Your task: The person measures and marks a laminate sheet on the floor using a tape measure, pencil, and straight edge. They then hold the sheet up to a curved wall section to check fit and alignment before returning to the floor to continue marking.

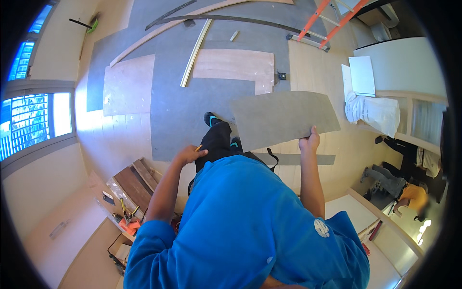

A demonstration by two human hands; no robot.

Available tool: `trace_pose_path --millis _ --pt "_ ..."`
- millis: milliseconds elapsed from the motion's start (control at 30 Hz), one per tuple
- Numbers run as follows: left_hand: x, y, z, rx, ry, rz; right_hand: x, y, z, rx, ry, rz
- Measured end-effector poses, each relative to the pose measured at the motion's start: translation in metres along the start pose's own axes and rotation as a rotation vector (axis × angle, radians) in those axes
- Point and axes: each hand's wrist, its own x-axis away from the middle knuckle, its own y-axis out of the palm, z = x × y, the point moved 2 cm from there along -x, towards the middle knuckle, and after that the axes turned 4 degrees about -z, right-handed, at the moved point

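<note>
A wide grey sheet (286,118) with a curved-looking far edge hangs at my right side. My right hand (309,138) grips its near edge, thumb on top and the fingers mostly hidden beneath. By my left thigh, my left hand (189,155) is closed around a short yellow-orange pencil (198,148), whose end sticks out past the fingers. Below the sheet lies the grey floor covering (187,123), which one of my dark shoes (210,119) stands on.
Pale boards (236,62), a light metal strip (196,53) and long trim lengths lie ahead. An orange ladder (329,21) stands far right. A white bag (373,111) sits by the right-hand cabinets. Tools (127,219) are behind my left arm. Another person (411,195) is at the lower right.
</note>
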Motion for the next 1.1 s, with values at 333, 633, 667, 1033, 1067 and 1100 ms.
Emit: trace_pose_path --millis 333,633,667,1033,1067,1100 --pt "0.008 -0.041 -0.003 0.363 -0.057 -0.115 -0.009 0.097 0.042 0.118 0.003 0.082" --pt "0.06 -0.075 0.009 0.546 -0.077 -0.332 -0.017 0.161 0.057 0.145 0.011 0.108" --pt "0.058 -0.071 0.002 0.59 -0.071 -0.332 -0.018 0.17 0.06 0.136 0.02 0.126" --pt "0.01 -0.066 0.051 0.836 -0.062 -0.216 -0.116 0.275 0.066 0.264 0.108 -0.069" --pt "0.005 -0.065 0.057 0.865 -0.076 -0.186 -0.132 0.287 0.066 0.282 0.124 -0.083" --pt "0.002 -0.065 0.07 0.898 -0.093 -0.15 -0.145 0.305 0.069 0.311 0.138 -0.105"
